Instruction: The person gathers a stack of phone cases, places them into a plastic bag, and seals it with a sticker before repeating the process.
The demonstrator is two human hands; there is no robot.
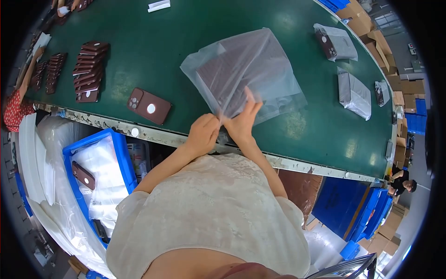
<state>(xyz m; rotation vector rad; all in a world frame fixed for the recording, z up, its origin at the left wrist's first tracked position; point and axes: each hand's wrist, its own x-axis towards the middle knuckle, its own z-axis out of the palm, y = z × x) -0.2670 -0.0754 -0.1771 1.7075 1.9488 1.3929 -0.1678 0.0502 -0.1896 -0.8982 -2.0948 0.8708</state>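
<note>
A clear plastic bag [274, 69] lies on the green tabletop in front of me, with a stack of dark brown phone cases [218, 74] showing through it. My left hand [203, 134] is closed at the bag's near corner, pinching gathered plastic. Close beside it, my right hand [241, 124] rests against the bag's near side. Its thumb points toward the pinched corner, while its fingers stretch out over the plastic, the fingertips smeared by motion. To the left of the bag lies a single brown phone case [160, 113] with a round white sticker.
Stacked brown cases [88, 76] stand at the left. Several bagged bundles [354, 90] lie at the right. A white slip [159, 5] sits at the far side. Below the table edge is a blue bin [121, 160] with plastic bags. Another person's arm [28, 74] is at far left.
</note>
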